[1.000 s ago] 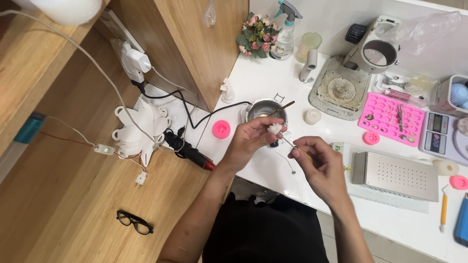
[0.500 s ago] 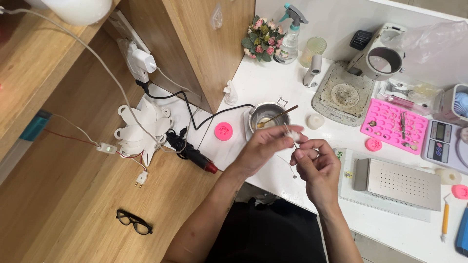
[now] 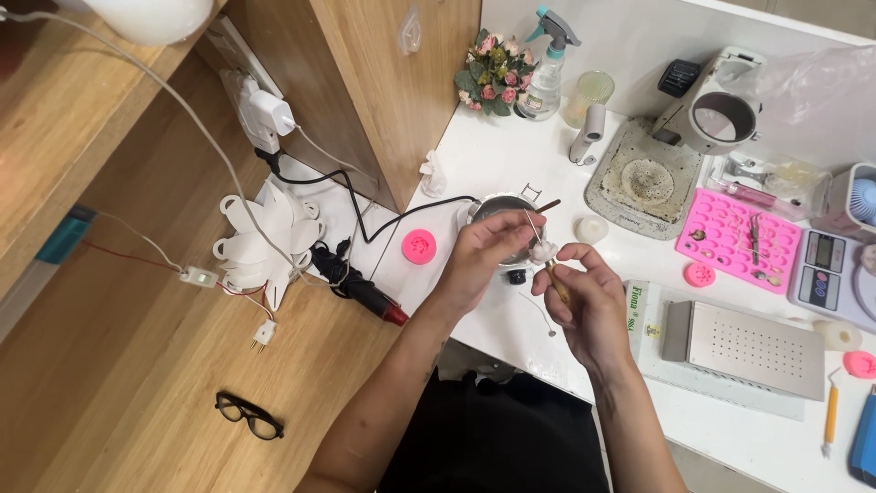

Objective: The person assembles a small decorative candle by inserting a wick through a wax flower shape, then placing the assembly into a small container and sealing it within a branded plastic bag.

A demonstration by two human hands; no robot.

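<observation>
While both hands (image 3: 538, 269) meet, fingertips pinch what seems a white bead (image 3: 546, 249).

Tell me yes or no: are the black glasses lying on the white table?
No. The black glasses lie on the wooden floor at lower left, well apart from the white table.

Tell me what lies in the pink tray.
The pink tray holds metal tweezers and a few small bits in some cells. What the bits are is too small to tell.
</observation>
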